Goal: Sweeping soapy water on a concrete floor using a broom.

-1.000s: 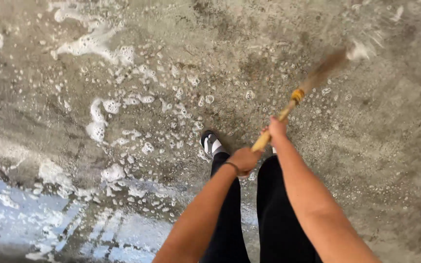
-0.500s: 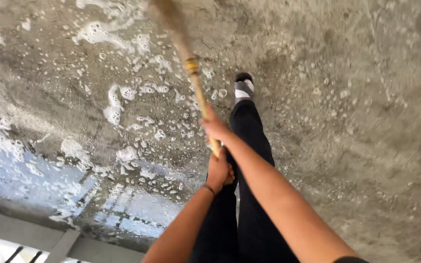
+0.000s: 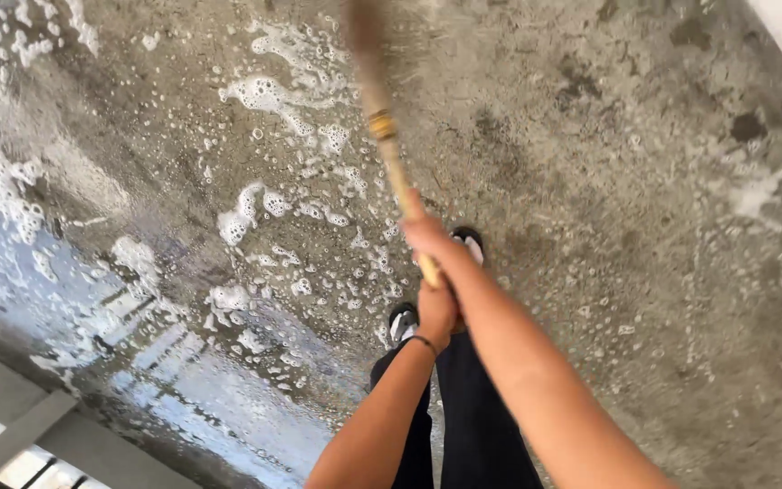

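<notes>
Seen from the head camera, a person scrubs a wet concrete floor (image 3: 644, 272) with a long-handled broom (image 3: 389, 149), both bare hands stacked on the lower end of its wooden handle. The right hand (image 3: 424, 234) sits higher, its fingers wrapped tight around the stick; the left hand (image 3: 437, 310), a thin dark band at the wrist, closes around the handle end just below it. The broom runs up and away from the body, past a yellow binding, to a blurred head near the top edge of the frame, over the soapy patch. White suds (image 3: 260, 204) lie in clumps and streaks across the left half of the floor, and a sheet of standing water (image 3: 119, 299) mirrors a railing at lower left. Two feet in dark open sandals (image 3: 468, 243) stand right at the foam's edge. The plain risk is a slip: soap film on smooth wet concrete under open footwear, with weight thrown forward into each stroke. Wet palms could also let the handle twist or slide, and a hard sweep may fling suds onto the dark trousers (image 3: 463, 407).
</notes>
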